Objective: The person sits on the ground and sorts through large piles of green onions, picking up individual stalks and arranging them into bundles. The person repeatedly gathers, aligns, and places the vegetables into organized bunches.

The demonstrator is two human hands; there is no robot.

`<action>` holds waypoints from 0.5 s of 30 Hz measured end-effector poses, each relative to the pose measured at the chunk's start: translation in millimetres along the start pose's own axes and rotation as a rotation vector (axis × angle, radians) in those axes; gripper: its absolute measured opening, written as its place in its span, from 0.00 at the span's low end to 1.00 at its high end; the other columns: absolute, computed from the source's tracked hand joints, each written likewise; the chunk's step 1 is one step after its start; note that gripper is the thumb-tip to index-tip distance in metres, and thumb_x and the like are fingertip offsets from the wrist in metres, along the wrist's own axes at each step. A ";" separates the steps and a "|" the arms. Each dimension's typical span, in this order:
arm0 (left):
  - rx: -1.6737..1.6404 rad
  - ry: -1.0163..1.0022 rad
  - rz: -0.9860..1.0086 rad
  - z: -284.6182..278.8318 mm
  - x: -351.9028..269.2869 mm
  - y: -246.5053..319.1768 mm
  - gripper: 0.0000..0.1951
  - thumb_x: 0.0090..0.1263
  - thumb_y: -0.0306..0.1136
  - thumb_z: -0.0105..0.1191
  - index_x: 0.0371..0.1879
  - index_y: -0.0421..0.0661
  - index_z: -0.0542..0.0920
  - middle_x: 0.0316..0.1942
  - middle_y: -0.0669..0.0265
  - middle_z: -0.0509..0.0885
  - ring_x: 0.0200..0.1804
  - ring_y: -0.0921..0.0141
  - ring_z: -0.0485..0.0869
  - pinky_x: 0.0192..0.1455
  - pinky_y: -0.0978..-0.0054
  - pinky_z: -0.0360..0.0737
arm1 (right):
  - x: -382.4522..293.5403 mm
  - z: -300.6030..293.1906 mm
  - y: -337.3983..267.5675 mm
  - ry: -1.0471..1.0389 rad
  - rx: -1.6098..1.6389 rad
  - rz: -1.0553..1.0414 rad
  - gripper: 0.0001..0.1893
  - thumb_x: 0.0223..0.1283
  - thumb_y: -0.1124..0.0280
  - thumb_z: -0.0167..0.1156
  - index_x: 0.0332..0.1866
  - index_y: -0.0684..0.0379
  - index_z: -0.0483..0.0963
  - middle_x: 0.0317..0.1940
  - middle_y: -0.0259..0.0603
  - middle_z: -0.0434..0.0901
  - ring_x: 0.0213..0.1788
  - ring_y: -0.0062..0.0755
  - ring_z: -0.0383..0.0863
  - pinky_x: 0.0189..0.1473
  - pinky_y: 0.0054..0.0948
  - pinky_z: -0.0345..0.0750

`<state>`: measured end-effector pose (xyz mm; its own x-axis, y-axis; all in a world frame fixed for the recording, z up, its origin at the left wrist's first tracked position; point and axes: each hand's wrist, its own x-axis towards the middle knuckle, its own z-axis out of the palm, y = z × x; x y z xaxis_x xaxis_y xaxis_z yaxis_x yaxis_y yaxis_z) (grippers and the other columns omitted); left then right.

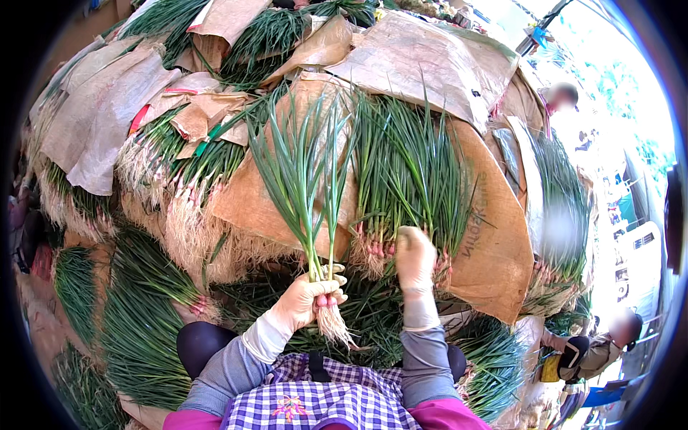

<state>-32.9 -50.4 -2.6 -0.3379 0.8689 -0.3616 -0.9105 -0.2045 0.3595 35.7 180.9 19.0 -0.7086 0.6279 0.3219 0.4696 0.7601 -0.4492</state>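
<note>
My left hand [303, 301], in a pale glove, grips a few pink-bulbed allium plants [317, 236], either spring onions or young garlic. Their leaves point away from me, and the whitish roots [334, 323] hang below the fingers. At the lower edge of a spread row of similar plants [408, 161], my gloved right hand [416, 258] has its fingers curled in near the bulbs. Its back faces me, so any stems inside the fingers are hidden. Under the row lies a brown woven sack [489, 231] bearing printed writing.
Worn sacking [424, 54] covers much of the heap ahead. More rooted bundles [188, 199] lie at left, and loose green plants [140, 333] lie low by my knee [204, 344]. One person [591, 349] is at the lower right, another [561, 99] at the upper right.
</note>
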 end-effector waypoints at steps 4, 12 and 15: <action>0.049 -0.108 -0.014 10.7 1.1 1.8 0.16 0.65 0.21 0.50 0.52 0.40 0.72 0.43 0.61 0.78 0.32 0.73 0.78 0.51 0.64 0.80 | 0.5 43.8 -2.6 -0.158 -0.247 0.144 0.09 0.56 0.65 0.57 0.38 0.58 0.78 0.38 0.46 0.82 0.40 0.43 0.83 0.43 0.37 0.79; 0.053 -0.165 0.073 5.0 -4.9 1.4 0.11 0.68 0.24 0.50 0.48 0.42 0.73 0.42 0.57 0.80 0.45 0.65 0.82 0.49 0.62 0.81 | -4.1 52.9 2.0 -0.070 0.267 -0.076 0.18 0.56 0.71 0.59 0.52 0.63 0.75 0.39 0.43 0.82 0.41 0.37 0.82 0.43 0.32 0.79; -0.041 -0.172 0.150 9.2 3.2 -7.9 0.13 0.67 0.27 0.53 0.50 0.44 0.72 0.38 0.62 0.81 0.40 0.69 0.82 0.44 0.71 0.82 | -34.0 -3.1 -41.5 -0.228 0.872 0.144 0.16 0.68 0.71 0.50 0.56 0.69 0.70 0.49 0.44 0.78 0.45 0.29 0.79 0.49 0.26 0.75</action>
<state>-24.5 -41.9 1.3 -0.4276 0.8909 -0.1535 -0.8632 -0.3519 0.3620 41.9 128.5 29.3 -0.8044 0.5882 0.0832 0.0625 0.2231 -0.9728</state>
